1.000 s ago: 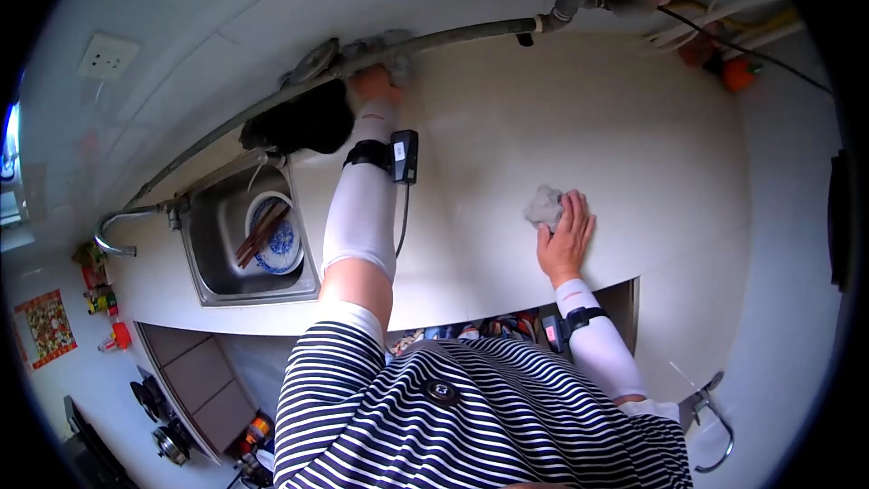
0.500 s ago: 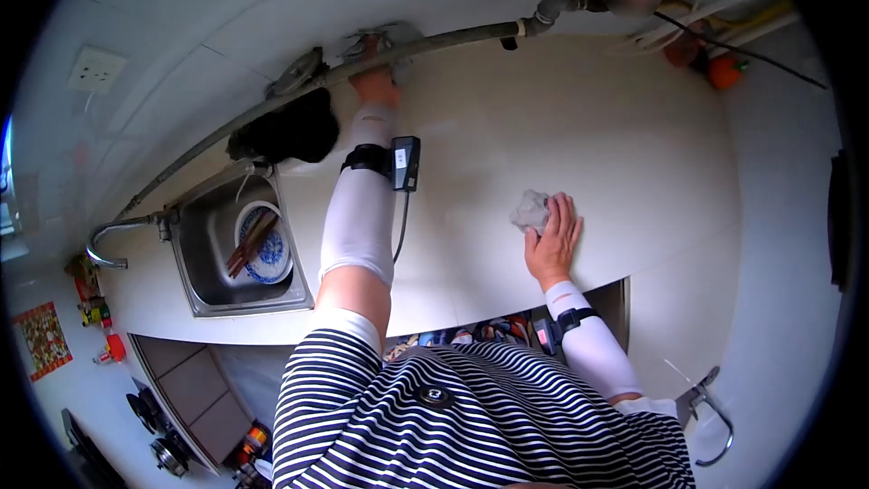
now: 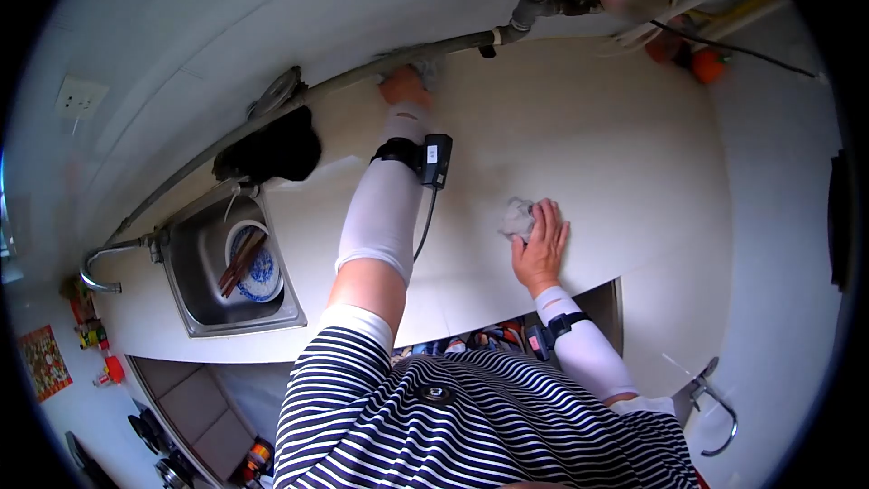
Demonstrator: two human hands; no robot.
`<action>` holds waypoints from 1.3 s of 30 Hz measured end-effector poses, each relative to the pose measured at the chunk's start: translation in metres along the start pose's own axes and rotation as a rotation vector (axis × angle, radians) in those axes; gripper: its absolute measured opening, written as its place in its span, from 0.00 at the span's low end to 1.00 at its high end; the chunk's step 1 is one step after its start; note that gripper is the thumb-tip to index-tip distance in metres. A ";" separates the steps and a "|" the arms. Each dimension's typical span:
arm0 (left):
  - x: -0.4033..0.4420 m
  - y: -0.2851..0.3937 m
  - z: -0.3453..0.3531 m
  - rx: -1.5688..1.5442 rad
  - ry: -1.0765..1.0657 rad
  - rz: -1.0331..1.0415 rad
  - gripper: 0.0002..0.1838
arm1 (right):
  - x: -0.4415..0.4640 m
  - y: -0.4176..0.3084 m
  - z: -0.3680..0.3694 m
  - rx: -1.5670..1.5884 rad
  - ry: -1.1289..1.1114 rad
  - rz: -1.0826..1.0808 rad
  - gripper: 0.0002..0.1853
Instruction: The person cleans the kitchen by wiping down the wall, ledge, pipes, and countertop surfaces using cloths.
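Observation:
My left hand (image 3: 405, 86) reaches to the back of the counter, closed on a grey cloth (image 3: 428, 71) at the pipe (image 3: 389, 63) along the wall. Its fingertips are partly hidden by the pipe and the cloth. On the countertop (image 3: 615, 154) rests my right hand (image 3: 541, 249), flat with the fingers stretched out. Its thumb and index finger touch a second crumpled grey cloth (image 3: 517, 219) lying beside them.
A steel sink (image 3: 186, 276) at left holds a blue-and-white bowl (image 3: 265, 276) with brown sticks across it. Near the wall lie a black cloth-like item (image 3: 276, 147) and a round lid-like object (image 3: 274, 93). An orange object (image 3: 709, 64) sits in the far right corner.
My left hand has moved to the right along the pipe with the cloth and come down slightly from the wall. The view has shifted a little; my right hand stays in place on the counter.

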State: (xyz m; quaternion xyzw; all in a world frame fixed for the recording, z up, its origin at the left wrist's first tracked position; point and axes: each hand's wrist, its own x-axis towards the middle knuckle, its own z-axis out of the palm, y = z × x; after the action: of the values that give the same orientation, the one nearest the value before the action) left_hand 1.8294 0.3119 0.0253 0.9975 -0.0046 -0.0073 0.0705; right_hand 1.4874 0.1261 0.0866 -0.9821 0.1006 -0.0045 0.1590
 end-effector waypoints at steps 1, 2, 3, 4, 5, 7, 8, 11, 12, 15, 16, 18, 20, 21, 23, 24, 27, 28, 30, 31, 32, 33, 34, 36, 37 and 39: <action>0.004 0.004 0.005 -0.006 0.014 0.025 0.34 | 0.001 0.000 0.000 0.003 -0.003 -0.002 0.38; 0.007 0.008 0.011 -0.013 0.029 0.050 0.34 | 0.001 0.000 0.001 0.000 -0.001 -0.001 0.38; 0.011 0.013 0.016 -0.019 0.036 0.061 0.33 | 0.000 0.000 0.001 0.002 0.000 -0.004 0.38; 0.012 0.019 0.013 -0.024 0.044 0.073 0.33 | 0.000 0.000 0.000 0.004 0.000 -0.007 0.38; 0.015 0.027 0.010 -0.145 -0.076 0.097 0.32 | 0.001 -0.001 -0.001 -0.001 0.000 -0.010 0.38; 0.019 0.046 0.012 -0.268 -0.193 0.116 0.32 | 0.001 -0.003 -0.003 0.005 -0.013 -0.001 0.38; 0.019 0.061 0.010 -0.228 -0.172 0.122 0.31 | 0.001 -0.004 -0.003 0.001 -0.012 -0.005 0.38; 0.025 0.106 0.025 -0.157 -0.142 0.091 0.29 | 0.000 -0.002 -0.004 0.005 -0.041 0.010 0.39; 0.030 0.115 0.034 -0.113 -0.132 0.057 0.27 | 0.001 -0.002 -0.004 0.016 -0.041 0.010 0.39; 0.035 0.126 0.034 -0.121 -0.204 0.120 0.28 | 0.001 -0.003 -0.002 0.023 -0.028 -0.001 0.39; 0.034 0.123 0.036 -0.125 -0.206 0.119 0.28 | 0.000 -0.003 -0.002 0.021 -0.019 -0.007 0.39; 0.030 0.111 0.039 -0.279 -0.077 0.237 0.43 | 0.000 -0.001 -0.001 0.016 -0.005 -0.013 0.38; 0.026 0.099 0.010 -0.344 -0.231 0.189 0.46 | -0.002 0.001 0.000 0.009 0.012 -0.015 0.38; 0.026 0.090 -0.006 -0.405 -0.381 0.137 0.49 | -0.001 0.003 0.002 0.009 0.010 -0.018 0.38; 0.020 0.063 -0.019 -0.442 -0.391 0.086 0.48 | -0.002 0.003 0.002 0.012 0.001 -0.014 0.38; 0.017 0.048 -0.019 -0.475 -0.398 0.036 0.48 | -0.001 0.002 0.001 0.016 0.008 -0.012 0.38; 0.003 0.002 -0.001 -0.444 -0.126 0.014 0.46 | -0.001 0.000 0.001 0.015 0.019 -0.007 0.39; -0.006 -0.016 -0.003 -0.466 -0.081 -0.012 0.44 | -0.001 0.000 0.002 0.008 0.020 -0.007 0.39; 0.000 -0.064 0.045 -0.406 0.023 -0.057 0.41 | -0.001 0.000 0.002 0.008 0.032 -0.012 0.39; 0.012 -0.090 0.097 -0.325 0.080 -0.075 0.40 | -0.002 0.000 0.002 0.004 0.040 -0.019 0.39; 0.011 -0.098 0.086 -0.327 0.082 -0.071 0.40 | -0.002 -0.002 0.002 0.003 0.043 -0.017 0.39; 0.005 -0.106 0.073 -0.545 0.169 -0.087 0.37 | -0.001 -0.002 0.001 -0.012 0.031 -0.013 0.39; -0.005 -0.111 0.057 -0.765 0.256 -0.103 0.35 | -0.001 -0.002 0.001 -0.028 0.019 -0.010 0.39; -0.026 -0.121 0.022 -0.762 0.291 -0.107 0.33 | -0.001 0.001 0.003 -0.033 0.015 -0.010 0.39; -0.035 -0.128 0.010 -0.541 0.247 -0.086 0.34 | 0.000 0.000 0.003 -0.032 0.008 -0.008 0.39; -0.037 -0.115 0.010 -0.389 0.220 -0.059 0.36 | -0.001 -0.001 0.002 -0.029 0.000 -0.005 0.39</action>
State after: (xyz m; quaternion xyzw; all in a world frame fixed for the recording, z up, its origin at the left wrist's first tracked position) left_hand 1.7932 0.4247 0.0001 0.9596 0.0337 0.0989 0.2613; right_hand 1.4867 0.1278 0.0850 -0.9846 0.0983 -0.0035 0.1447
